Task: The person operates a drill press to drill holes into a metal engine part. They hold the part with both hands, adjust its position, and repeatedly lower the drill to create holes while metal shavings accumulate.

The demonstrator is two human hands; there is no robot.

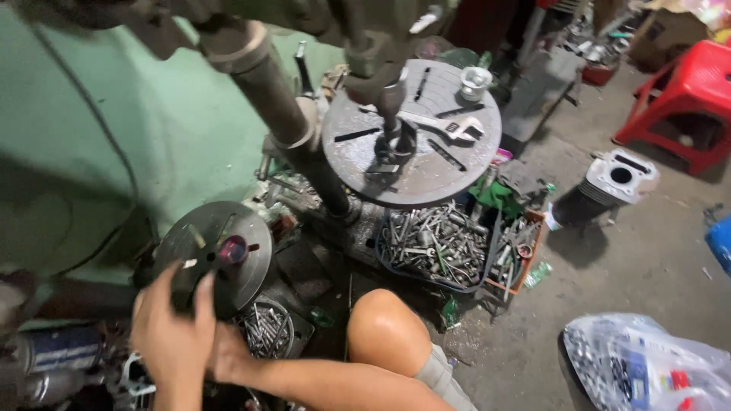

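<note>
Both hands, left [171, 335] and right [228, 352], grasp the dark metal disc [215, 251] by its lower edge, low left of the drill table [442, 171], its flat face tilted up toward the camera.

Workshop, drill press [396, 129], bolt bins [434, 243]

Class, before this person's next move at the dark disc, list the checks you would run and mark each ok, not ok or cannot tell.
1. Hand grips the disc: ok, fingers wrap its lower edge.
2. Other hand seen: cannot tell, only a forearm shows.
3. Drill table clear: not ok, wrench and piston lie on it.
4. Knee away from the bolt tray: ok, apart.
5. Disc's centre hub visible: ok.
</note>
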